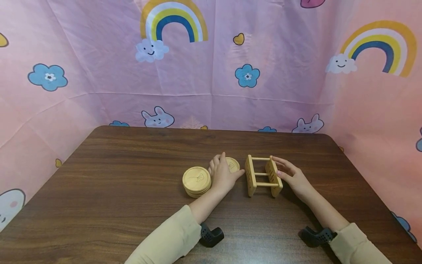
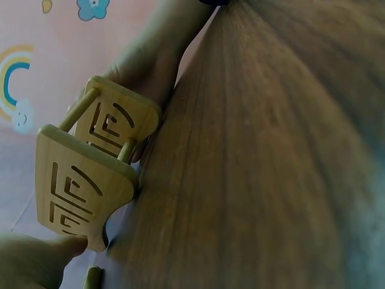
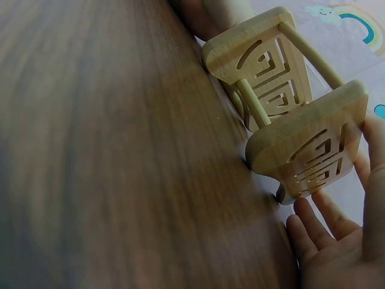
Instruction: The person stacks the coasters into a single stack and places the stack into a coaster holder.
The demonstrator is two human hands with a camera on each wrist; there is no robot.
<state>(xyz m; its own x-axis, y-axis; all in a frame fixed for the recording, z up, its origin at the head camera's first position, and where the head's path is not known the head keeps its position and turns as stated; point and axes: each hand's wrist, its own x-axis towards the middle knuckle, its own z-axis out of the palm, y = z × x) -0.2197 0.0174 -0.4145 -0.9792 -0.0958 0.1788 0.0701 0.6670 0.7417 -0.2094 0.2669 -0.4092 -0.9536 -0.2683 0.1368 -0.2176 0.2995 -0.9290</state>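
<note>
Head: rack (image 1: pixel 262 174) sits right of your spread left hand (image 1: pixel 223 177) and coaster (image 1: pixel 233 165), left of your right hand (image 1: pixel 297 181); side panels (image 1: pixel 251 178) run away from you.
Left wrist: your thumb (image 2: pixel 67 245)'s at rack's left panel (image 2: pixel 78 186), contact unclear.
Right wrist: right hand's nearer, loose fingers (image 3: pixel 334 218) touching right panel (image 3: pixel 313 144).

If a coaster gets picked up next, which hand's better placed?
Probably the left hand: it's over the coaster beside the stack. The right hand is at the rack's outer side, with the rack between it and the coasters.
</note>
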